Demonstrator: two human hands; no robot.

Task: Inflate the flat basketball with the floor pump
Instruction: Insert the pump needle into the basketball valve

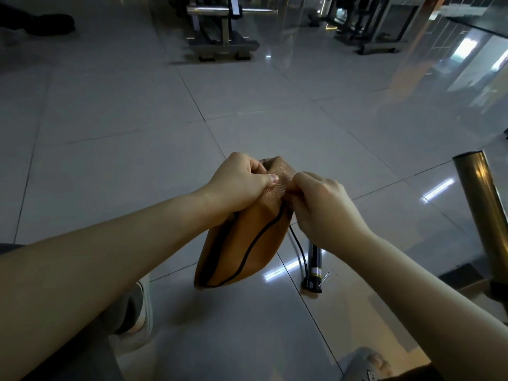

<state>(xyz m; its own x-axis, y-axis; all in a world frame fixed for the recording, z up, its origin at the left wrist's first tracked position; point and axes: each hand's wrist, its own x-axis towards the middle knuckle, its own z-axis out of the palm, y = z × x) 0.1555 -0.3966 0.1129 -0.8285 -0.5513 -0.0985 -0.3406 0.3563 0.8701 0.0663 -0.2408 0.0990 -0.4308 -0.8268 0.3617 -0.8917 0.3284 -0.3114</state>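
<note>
The flat orange basketball (242,248) hangs folded and limp in the air above the tiled floor, its black seams showing. My left hand (239,182) grips its upper edge, thumb pressed on the pebbled skin. My right hand (319,207) pinches something at the ball's top right, where the thin black hose (298,248) runs up; the needle itself is hidden by my fingers. The hose leads down to the black floor pump (314,266), which lies on the tiles below my right hand.
A brass-coloured post (486,215) on a dark base stands at the right. Metal gym machines (220,28) stand at the back. My feet in grey slippers (143,306) rest on the glossy tiles near the bottom.
</note>
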